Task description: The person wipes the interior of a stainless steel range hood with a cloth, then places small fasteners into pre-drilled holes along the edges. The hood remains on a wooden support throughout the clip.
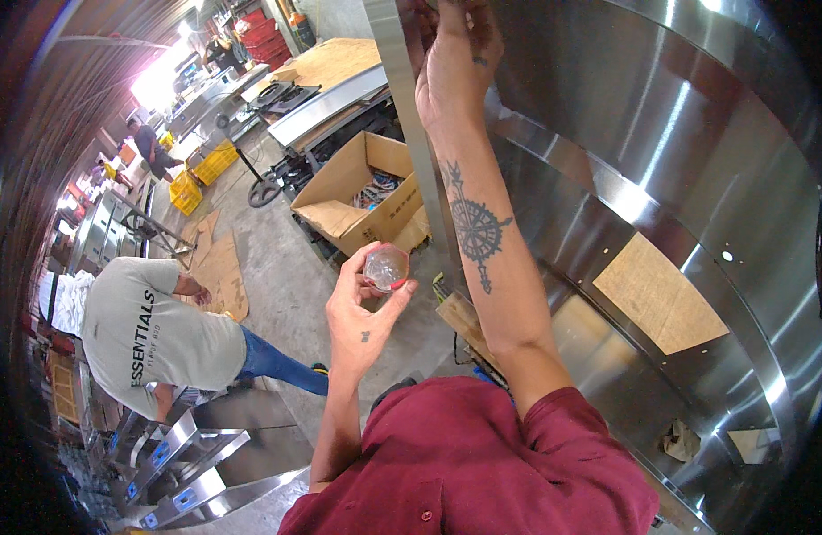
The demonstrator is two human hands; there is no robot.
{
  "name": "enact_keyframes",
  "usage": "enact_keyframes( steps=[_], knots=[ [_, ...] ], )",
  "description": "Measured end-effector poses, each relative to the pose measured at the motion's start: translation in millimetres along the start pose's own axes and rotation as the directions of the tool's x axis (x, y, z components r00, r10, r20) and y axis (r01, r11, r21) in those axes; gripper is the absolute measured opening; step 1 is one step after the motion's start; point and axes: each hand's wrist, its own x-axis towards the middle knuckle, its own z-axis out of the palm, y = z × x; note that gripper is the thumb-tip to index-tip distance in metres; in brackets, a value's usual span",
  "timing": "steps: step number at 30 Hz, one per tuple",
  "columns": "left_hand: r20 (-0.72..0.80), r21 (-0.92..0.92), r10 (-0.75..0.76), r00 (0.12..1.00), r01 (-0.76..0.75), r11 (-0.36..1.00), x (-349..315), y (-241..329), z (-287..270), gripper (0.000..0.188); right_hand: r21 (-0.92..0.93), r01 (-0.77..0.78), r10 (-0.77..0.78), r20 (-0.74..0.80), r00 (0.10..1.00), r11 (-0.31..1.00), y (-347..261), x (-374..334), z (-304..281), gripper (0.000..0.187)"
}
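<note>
Closest in: the wearer's maroon short-sleeved buttoned shirt (pixel 464 437). Hands were well apart. Left hand (pixel 361 312) had thumb and fingers clamped round a small round clear container with a reddish rim (pixel 387 267), held up in front of the body over the grey concrete floor (pixel 295 312). Right hand (pixel 455 85) was up at the top edge, by the upright brushed-steel strip (pixel 395 58); couldn't tell whether it gripped anything (fingertips ran out of frame). Main risk, my read: dropping the container. Cause would be a fingertip hold on a smooth side, with the other arm stretched high and no support below. If the contents were loose, a tilt could spill them. Second risk: the right wrist or forearm scraping the strip's edge, since the arm ran right alongside it. As for the container's looks: see-through, shiny, pale in the middle with glints, red showing round the rim and strongest at lower right near the thumb. Couldn't tell whether it had a lid, or what was inside.
</note>
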Motion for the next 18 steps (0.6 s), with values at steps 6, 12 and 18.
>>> enact_keyframes(
  steps=[6,12,18],
  knots=[
    [-0.001,-0.007,-0.014,1.000,0.014,1.000,0.2,-0.7,1.9,0.066,0.010,-0.054,0.055,-0.037,0.998,0.998,0.9,1.0,-0.7,0.019],
    [0.002,0.005,-0.004,1.000,0.004,1.000,-0.1,1.0,3.4,0.067,0.076,-0.070,0.070,0.010,0.998,0.995,-0.8,-0.4,0.3,0.021],
    [-0.003,-0.033,0.000,1.000,0.000,0.999,-1.2,-0.6,6.0,0.066,0.099,-0.071,0.072,-0.009,0.997,0.993,-0.8,0.8,2.2,0.022]
  ],
)
